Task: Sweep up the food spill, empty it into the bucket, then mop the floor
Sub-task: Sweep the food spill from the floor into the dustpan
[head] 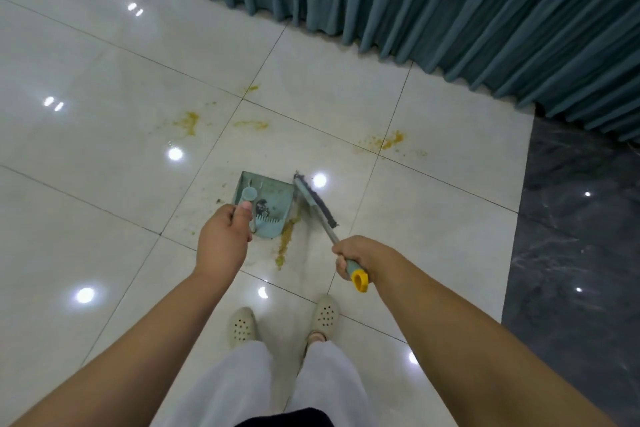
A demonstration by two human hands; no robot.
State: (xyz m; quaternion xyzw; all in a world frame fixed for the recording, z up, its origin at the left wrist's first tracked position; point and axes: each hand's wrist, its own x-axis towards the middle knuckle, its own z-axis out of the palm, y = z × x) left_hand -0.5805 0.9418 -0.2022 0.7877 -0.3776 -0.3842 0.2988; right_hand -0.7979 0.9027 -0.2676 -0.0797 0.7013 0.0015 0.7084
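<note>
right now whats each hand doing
Left hand: gripping the dustpan handle.
Right hand: gripping the broom handle.

Both bare forearms reach forward and down. Left hand (224, 239) curled in a grip, thumb on top, back of hand up. Right hand (360, 255) fisted in a grip, fingers (341, 265) wrapped under, knuckles left.
</note>
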